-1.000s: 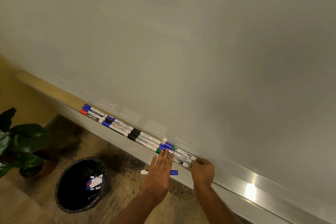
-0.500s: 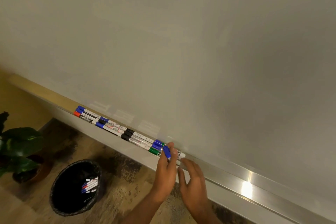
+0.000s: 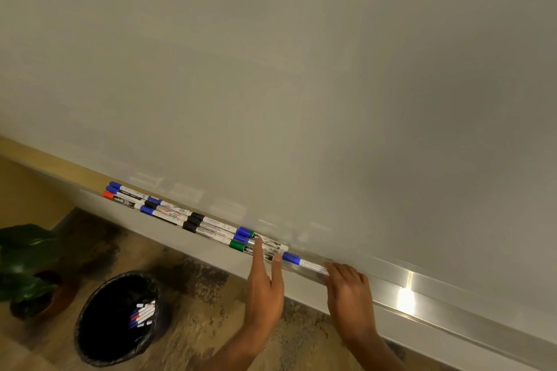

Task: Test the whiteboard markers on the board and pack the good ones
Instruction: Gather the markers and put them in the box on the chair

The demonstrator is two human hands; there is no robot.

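A blank whiteboard [image 3: 301, 69] fills most of the view. Several capped markers [image 3: 180, 215] with blue, black, red and green caps lie end to end in rows on the metal tray [image 3: 437, 298] under it. A blue-capped marker [image 3: 304, 263] lies on the tray at the right end of the row. My right hand [image 3: 349, 295] rests its fingertips on that marker's white tail end. My left hand [image 3: 265, 286] is flat with fingers stretched out, the fingertips touching the green-capped markers [image 3: 241, 245].
A black bin [image 3: 117, 316] with a bag liner stands on the floor below the tray and holds several markers. A potted plant [image 3: 27, 262] sits at the far left. A light reflection glints on the tray at the right.
The blue-capped marker that my left hand carried now lies on the tray at the right end of the row. My right hand shifted right to its tail; my left hand opened flat.
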